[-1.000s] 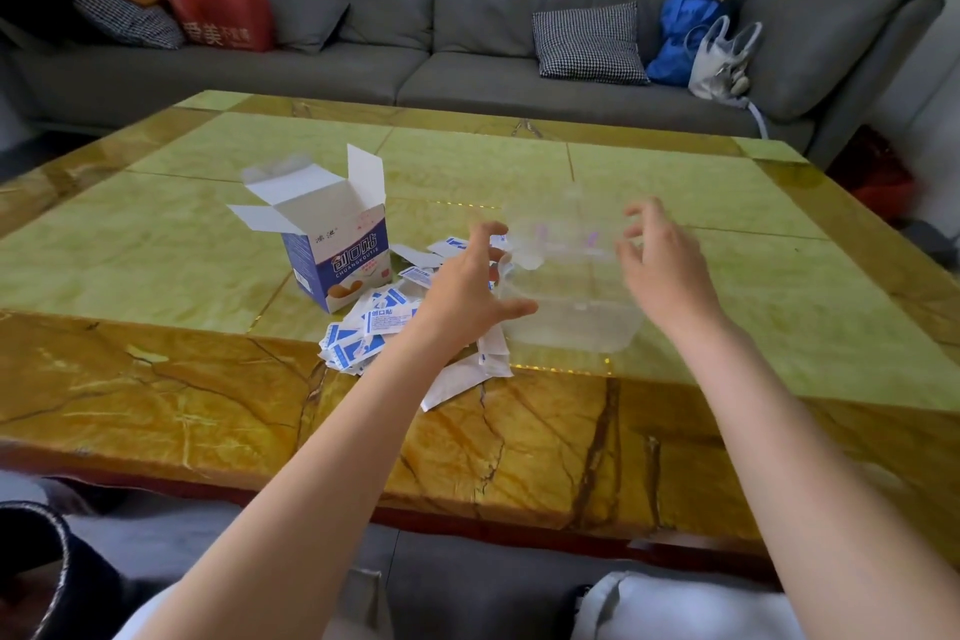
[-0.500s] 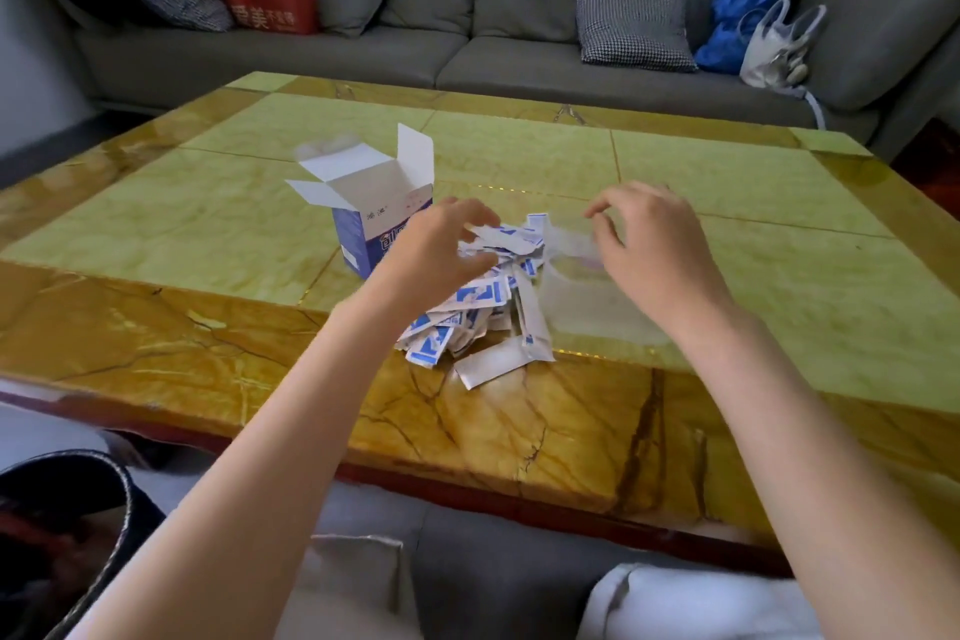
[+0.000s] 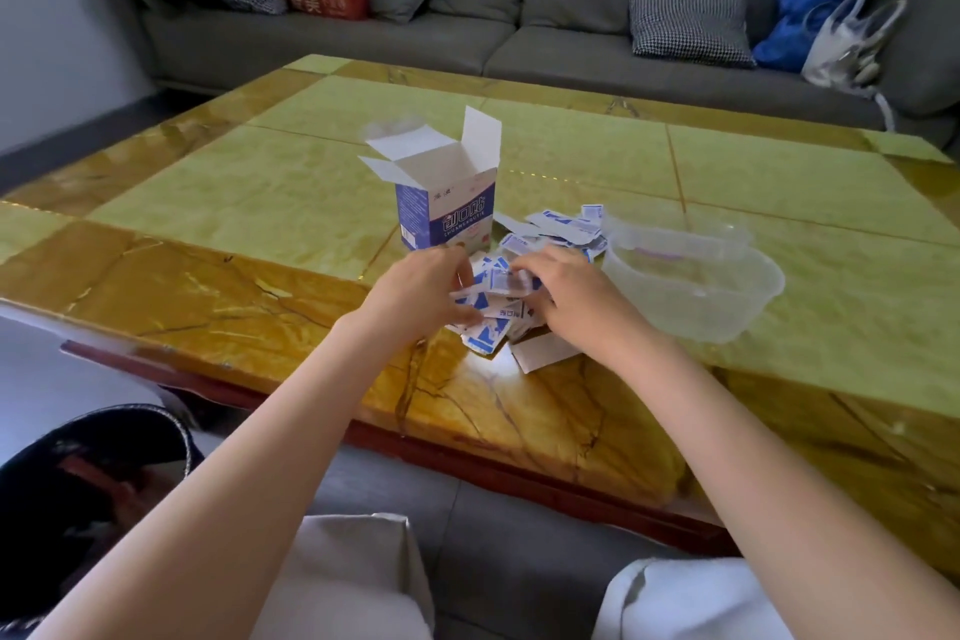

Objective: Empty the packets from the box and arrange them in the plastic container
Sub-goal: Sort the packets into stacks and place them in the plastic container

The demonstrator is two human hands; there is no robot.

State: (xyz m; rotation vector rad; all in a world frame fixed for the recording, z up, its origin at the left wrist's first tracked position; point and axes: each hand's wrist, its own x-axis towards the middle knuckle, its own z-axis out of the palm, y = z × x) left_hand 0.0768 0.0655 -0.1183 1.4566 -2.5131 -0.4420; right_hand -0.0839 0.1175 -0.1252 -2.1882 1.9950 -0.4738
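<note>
Packets (image 3: 519,286) lay heaped on the table (image 3: 234,234) between the left hand (image 3: 423,294) and right hand (image 3: 566,299), both gathering them with curled fingers; slippery ones risked spilling short of the plastic container (image 3: 696,283) just right of the right hand.

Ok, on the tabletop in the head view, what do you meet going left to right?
Open box → left hand → packets with the right hand on the pile → plastic container.
</note>
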